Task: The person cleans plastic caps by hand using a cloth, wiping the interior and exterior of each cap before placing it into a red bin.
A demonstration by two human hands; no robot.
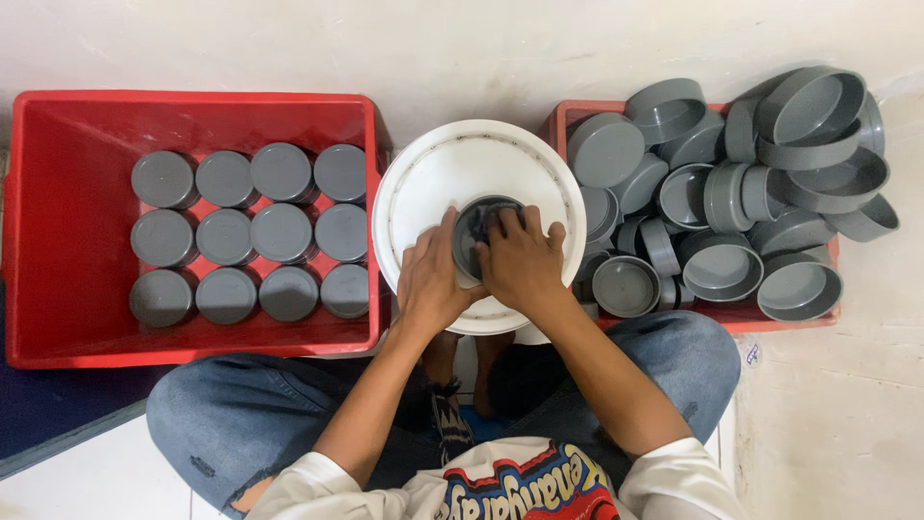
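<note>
A grey round cap point(472, 234) rests on the upturned white bucket point(452, 164) in front of me, its hollow side up. My left hand point(433, 274) grips the cap's left rim. My right hand point(522, 258) reaches into the hollow, pressing a small dark piece point(487, 225) against the inside. What that piece is cannot be made out.
On the left a red crate point(67, 221) holds grey caps point(252, 233) set in neat rows, flat side up. To the right another red crate point(770, 316) overflows with a loose heap of grey caps point(741, 183). My crossed legs in jeans lie below the bucket.
</note>
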